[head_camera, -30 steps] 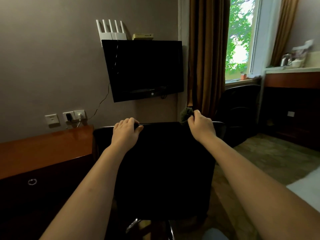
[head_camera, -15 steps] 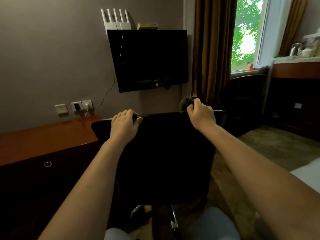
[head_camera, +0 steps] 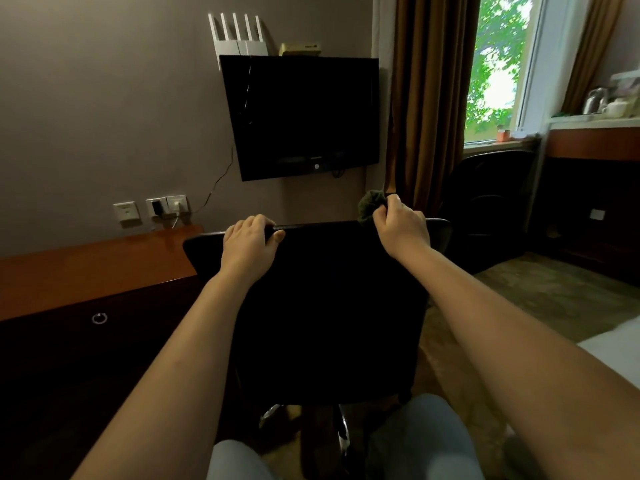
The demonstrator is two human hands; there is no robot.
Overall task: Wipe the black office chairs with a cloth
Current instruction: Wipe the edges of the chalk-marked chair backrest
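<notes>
A black office chair stands right in front of me with its back toward me. My left hand grips the top edge of the backrest, fingers curled over it. My right hand holds a bunched dark green cloth against the top edge near the right corner. A second black office chair stands farther back under the window.
A wooden desk with a ring-pull drawer runs along the left wall. A black TV hangs on the wall ahead, brown curtains to its right. A dark cabinet stands at the right. A bed corner shows at lower right.
The view has dropped and drawn closer to the chair, and my knees have come into sight. Both hands keep their places on the backrest's top edge.
</notes>
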